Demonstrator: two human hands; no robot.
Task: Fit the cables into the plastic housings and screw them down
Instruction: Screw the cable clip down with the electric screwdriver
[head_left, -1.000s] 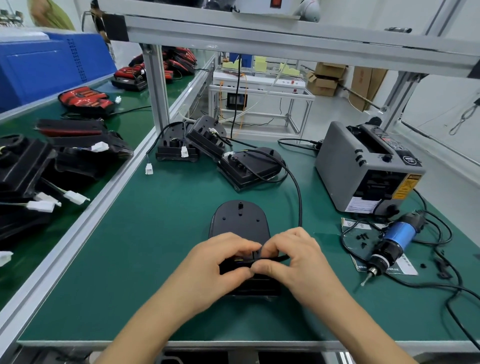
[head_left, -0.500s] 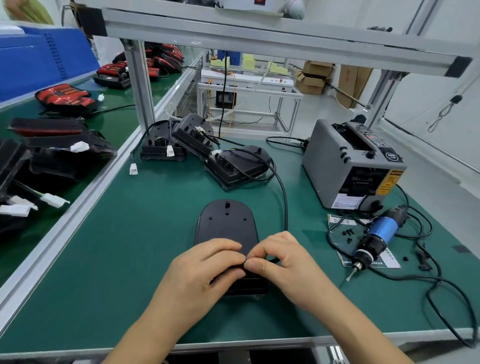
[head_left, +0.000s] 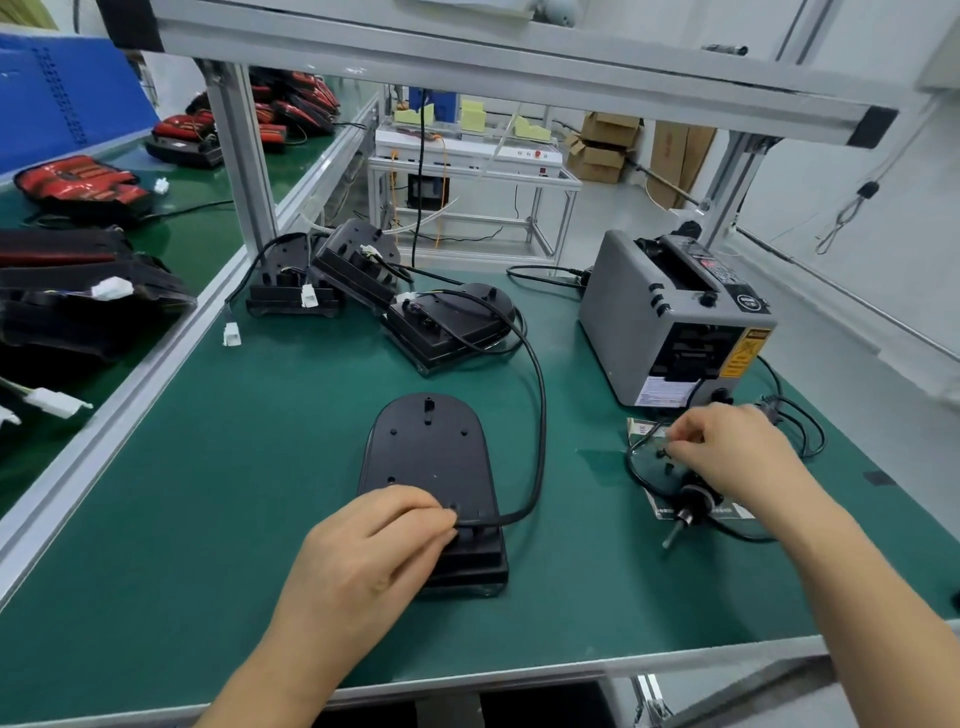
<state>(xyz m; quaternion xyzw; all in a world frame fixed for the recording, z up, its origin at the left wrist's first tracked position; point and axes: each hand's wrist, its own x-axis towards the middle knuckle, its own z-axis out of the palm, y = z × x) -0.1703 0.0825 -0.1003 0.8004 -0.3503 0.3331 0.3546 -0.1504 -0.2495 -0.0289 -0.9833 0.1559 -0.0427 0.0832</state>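
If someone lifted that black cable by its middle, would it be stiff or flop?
Probably floppy yet springy: the black cable lies in a smooth wide loop, no kinks. It looks thin, so likely light. Its end should stay put, since the left hand holds it at the housing.

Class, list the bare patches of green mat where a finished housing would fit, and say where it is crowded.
Widest: the mat between the rail and the near housing. Smaller: between the cable loop and the dispenser. Crowded: the back housings, and around the screwdriver by the right hand.
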